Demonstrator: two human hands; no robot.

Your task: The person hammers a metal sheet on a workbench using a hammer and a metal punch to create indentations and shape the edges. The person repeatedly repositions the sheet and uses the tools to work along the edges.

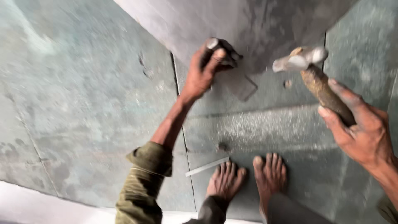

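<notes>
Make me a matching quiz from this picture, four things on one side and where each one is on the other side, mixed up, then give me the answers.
Things:
1. hammer
2. chisel
3. thin pale strip
4. bare feet

Places:
A. lying on the stone floor just left of the toes
B. gripped in the left hand
C. standing on the floor at the bottom of the view
D. raised in the right hand

Pairs: 1-D, 2-B, 3-A, 4-C
</notes>
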